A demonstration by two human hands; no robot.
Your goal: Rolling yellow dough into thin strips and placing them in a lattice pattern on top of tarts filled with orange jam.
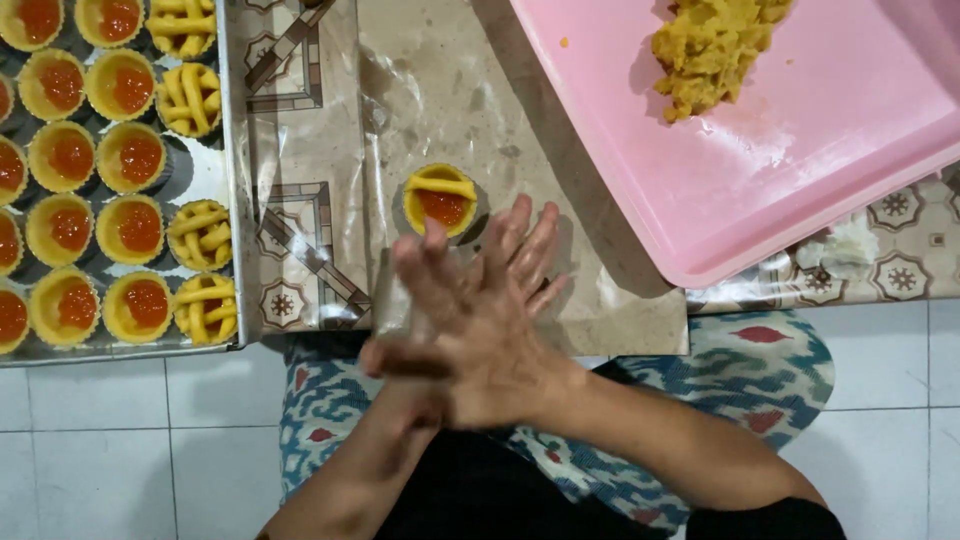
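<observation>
My right hand lies across my left hand, palm to palm, over my lap. Both are blurred with motion and their fingers are stretched out. Anything between the palms is hidden. Just beyond the fingertips a small yellow tart shell with red jam and one pastry strip across it sits on a clear plastic sheet.
A metal baking tray at the left holds several jam-filled tarts, some topped with lattice strips. A pink tray at the upper right carries a lump of yellow dough. A patterned mat lies on the white tile floor.
</observation>
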